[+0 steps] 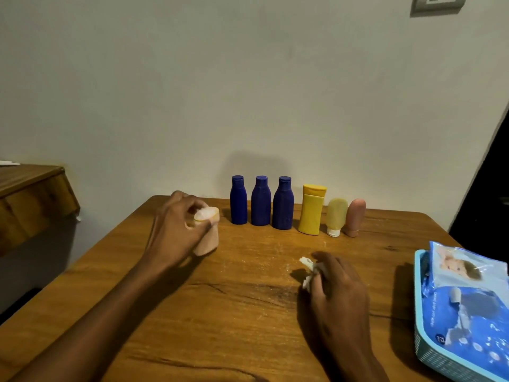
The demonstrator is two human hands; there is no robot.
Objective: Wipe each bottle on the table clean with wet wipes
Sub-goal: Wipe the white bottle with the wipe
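Left hand is curled around a small peach-coloured bottle near the table's far-left corner — fingers wrapped round its upper part, bottle upright on the wooden top, pale cap end showing above the fingers. Right hand rests on the table near the middle, fingers bunched and clamped on a crumpled white wet wipe; bits of wipe stick out past the fingertips on the left side. Along the far edge, against the wall, a row of bottles stands upright, close together but mostly not touching: three dark blue bottles side by side, then a yellow bottle with a wide flip cap, then a pale yellow tube standing on its white cap, then a pinkish-brown tube just beside it — those two look to be touching, can't say for sure. The held bottle sits just left of the first blue one, apart from it. At the right edge a turquoise mesh-sided basket holds a blue wet wipes pack, flap torn and partly lifted, the pack overhanging the basket rim. Light scuffs and whitish smears on the tabletop between the hands and the row. Off the table's left side, a separate wooden shelf against the wall.
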